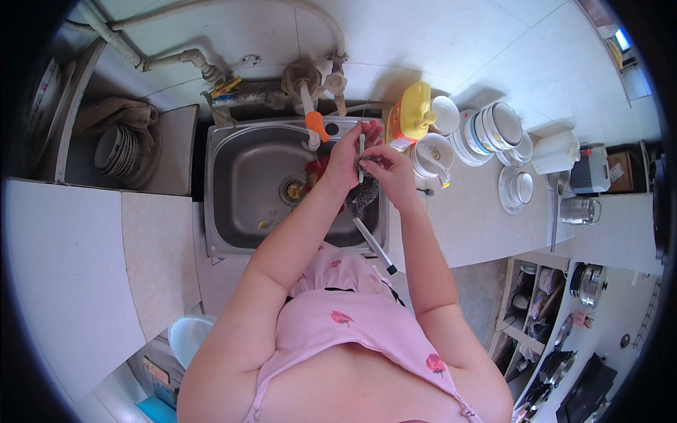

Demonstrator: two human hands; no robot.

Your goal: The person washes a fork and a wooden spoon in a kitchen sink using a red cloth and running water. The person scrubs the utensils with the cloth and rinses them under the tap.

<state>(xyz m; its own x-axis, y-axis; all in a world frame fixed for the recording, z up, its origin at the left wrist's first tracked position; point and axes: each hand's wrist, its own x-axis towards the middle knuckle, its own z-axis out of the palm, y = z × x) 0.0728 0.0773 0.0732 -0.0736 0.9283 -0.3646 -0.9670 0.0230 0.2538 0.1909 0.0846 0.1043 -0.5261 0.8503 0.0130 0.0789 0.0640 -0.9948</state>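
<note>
My left hand [346, 158] is palm up over the right side of the steel sink [238, 174], with a slim pale green stick-like item [362, 143] lying along it. My right hand [391, 172] pinches dark steel-wool-like scouring material [365, 195] against that item. More of the scouring material hangs below the fingers, beside a silver tube-shaped handle [372, 240] with a black end that leans over the sink's front rim. Whether the two are joined I cannot tell. Something red [316, 172] is partly hidden behind my left forearm. Food scraps sit in the drain [294, 190].
A faucet with an orange lever [316, 124] stands behind the sink. Right of it are a yellow jug [410, 116], stacked bowls [489, 129], a fork [426, 192] and a cup on a saucer [523, 187]. More bowls [113, 153] fill a cubby at left.
</note>
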